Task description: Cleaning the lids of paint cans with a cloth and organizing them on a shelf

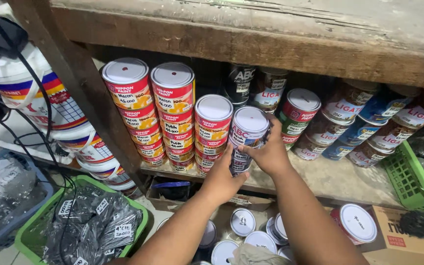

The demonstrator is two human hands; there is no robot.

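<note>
— Where's the blue-and-white paint can (248, 128)?

— Top of the fourth stack from the wooden post (82, 78), on the wooden shelf (339, 179), just beside the red-labelled cans (172, 91).

— And the hands?

— Right hand (270, 152) has its fingers (266, 131) wrapped round the can's side. Left hand (222, 180) sits lower on that stack; its fingers are hidden, so I cannot tell their state.
</note>
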